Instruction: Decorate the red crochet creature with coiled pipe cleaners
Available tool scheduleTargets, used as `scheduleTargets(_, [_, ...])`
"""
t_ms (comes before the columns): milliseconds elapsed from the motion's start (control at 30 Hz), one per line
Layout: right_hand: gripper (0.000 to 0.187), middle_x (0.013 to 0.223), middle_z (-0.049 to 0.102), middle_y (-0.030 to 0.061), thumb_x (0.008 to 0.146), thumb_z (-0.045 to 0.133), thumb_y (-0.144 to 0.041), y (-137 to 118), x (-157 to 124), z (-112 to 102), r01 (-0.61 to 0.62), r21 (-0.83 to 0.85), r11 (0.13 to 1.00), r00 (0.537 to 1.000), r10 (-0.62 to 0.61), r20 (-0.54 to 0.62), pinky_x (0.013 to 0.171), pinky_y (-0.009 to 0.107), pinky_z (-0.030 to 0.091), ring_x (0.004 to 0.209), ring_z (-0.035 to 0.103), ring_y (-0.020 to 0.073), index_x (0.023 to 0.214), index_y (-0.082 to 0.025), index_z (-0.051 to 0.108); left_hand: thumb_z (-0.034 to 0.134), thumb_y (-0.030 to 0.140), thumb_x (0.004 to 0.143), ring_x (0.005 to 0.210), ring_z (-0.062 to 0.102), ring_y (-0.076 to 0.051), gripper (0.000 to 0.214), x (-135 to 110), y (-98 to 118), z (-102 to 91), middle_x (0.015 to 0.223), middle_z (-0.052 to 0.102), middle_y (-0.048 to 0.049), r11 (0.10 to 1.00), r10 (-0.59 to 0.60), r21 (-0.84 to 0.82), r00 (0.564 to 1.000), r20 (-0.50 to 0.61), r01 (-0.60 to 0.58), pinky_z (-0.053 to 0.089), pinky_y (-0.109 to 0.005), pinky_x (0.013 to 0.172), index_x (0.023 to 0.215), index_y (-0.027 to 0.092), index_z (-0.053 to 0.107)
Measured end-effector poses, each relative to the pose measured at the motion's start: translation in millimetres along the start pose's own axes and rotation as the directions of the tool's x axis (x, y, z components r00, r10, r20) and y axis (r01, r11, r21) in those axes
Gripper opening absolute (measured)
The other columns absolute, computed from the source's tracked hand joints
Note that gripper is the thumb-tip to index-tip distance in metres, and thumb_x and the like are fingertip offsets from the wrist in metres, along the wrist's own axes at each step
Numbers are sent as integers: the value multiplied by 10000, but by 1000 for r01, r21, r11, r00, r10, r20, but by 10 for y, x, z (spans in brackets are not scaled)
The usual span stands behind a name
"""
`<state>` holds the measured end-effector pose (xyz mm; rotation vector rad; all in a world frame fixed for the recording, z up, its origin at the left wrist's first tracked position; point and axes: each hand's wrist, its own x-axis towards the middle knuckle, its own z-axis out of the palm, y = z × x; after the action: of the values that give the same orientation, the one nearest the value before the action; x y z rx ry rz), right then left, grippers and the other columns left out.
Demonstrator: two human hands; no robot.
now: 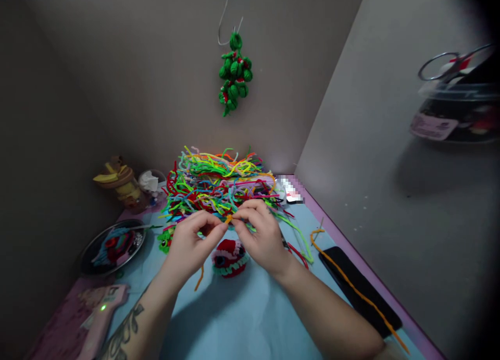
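My left hand (197, 240) and my right hand (261, 232) meet in the middle of the head view, thumbs and forefingers pinched together. Between the fingertips shows a short bit of orange yarn (228, 220), held from both sides. An orange tail hangs below my left hand; whether it belongs to the same piece is hidden by the fingers. Just beneath the hands sits a small red crocheted figure (230, 258) with a mint-green edging and a dark eye. A green crocheted figure (165, 240) is partly covered by my left hand.
Behind the hands lies a heap of multicoloured strands (222, 180). At left are a round metal dish (88, 266) and a pink glue gun (103, 318). An orange strand (351, 282) crosses a black phone (336, 263) at right. Green crocheted pieces (235, 73) hang on the wall.
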<state>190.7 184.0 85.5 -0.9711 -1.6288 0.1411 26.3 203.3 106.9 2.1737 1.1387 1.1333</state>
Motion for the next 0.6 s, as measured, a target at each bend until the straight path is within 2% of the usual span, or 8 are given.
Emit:
scheduleTargets(133, [96,898,548,56,854,536,-139,13,4,8,6,19,1000,1000,-6,-4,766,330,489,855,575,178,866,-205,605,595,307,814,579,531,-116,207,3,25,-5,619,603,4,1000,2,-10,999,32,-1,426,-223,557,653,176,603])
scheduleTargets(300, [97,900,544,55,868,505,-145,2,2,23,-7,55,998,1000,7,3,783,331,472,876,561,182,864,-204,581,616,285,806,584,537,-112,176,1,21,-2,628,605,14,1000,12,-18,1000,20,-12,416,-216,565,668,177,611])
scheduleTargets(467, [132,848,523,42,877,468,-182,-28,33,25,-180,213,960,983,167,76,739,298,434,824,525,164,769,-185,543,617,251,812,617,550,-112,137,5,12,7,662,622,13,998,60,-20,998,15,-59,415,-209,593,697,177,621])
scheduleTargets(533, [141,797,510,21,865,497,-231,-33,48,19,-322,333,886,945,280,171,680,269,412,758,502,143,738,-180,534,620,237,810,634,554,-115,120,7,4,3,676,629,10,997,75,-14,997,2,-75,414,-210,606,705,177,626])
scheduleTargets(567, [151,747,494,2,856,516,-266,-34,53,16,-421,404,812,905,347,247,621,250,392,689,479,126,733,-179,532,620,230,810,638,554,-115,116,7,-3,-1,680,630,9,997,79,-12,997,-3,-79,412,-210,608,707,178,627])
scheduleTargets(600, [166,692,470,-19,843,537,-304,-37,56,12,-531,470,705,846,408,344,556,232,357,612,441,107,734,-178,530,618,223,812,644,554,-116,113,6,-13,-4,684,632,7,997,81,-13,997,-3,-81,412,-210,612,708,178,629])
